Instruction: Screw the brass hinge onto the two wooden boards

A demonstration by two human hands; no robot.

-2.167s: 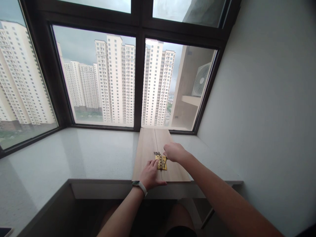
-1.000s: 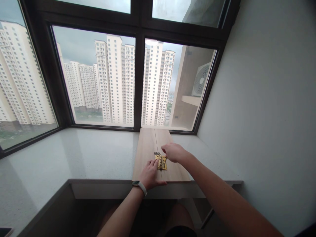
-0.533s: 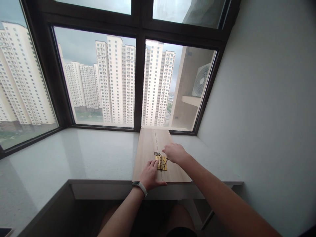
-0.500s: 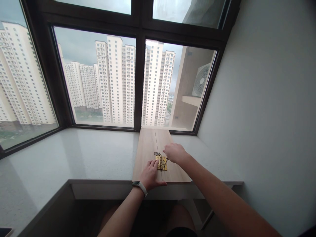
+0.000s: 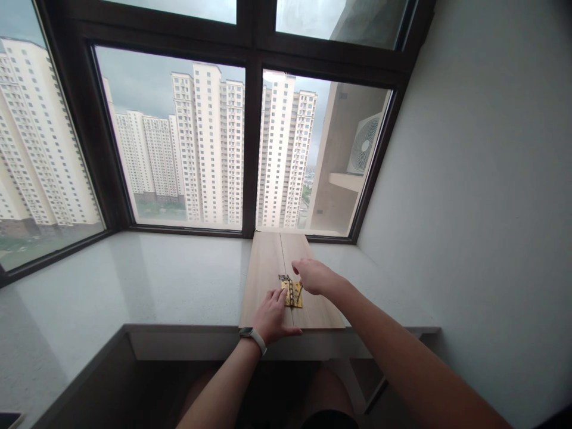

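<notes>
A brass hinge (image 5: 297,301) lies opened out across the seam between two pale wooden boards (image 5: 263,268). My left hand (image 5: 270,313) rests on the near part of the boards, its fingertips on the hinge's left leaf and its thumb stretched out along the front edge. My right hand (image 5: 315,276) is closed above the right board around a screwdriver (image 5: 300,291). Its handle is hidden in the fist, and the thin shaft slants down to the hinge's right leaf. Several small screws (image 5: 283,277) lie just beyond the hinge.
The boards lie on a white windowsill counter (image 5: 187,280), reaching from its front edge to the dark window frame (image 5: 252,143). A plain wall (image 5: 482,179) rises at the right. Below the counter edge are my legs and a recess.
My right fist has turned slightly and shifted a little left over the hinge, with the screwdriver shaft still at the right leaf. My left hand has stayed in place.
</notes>
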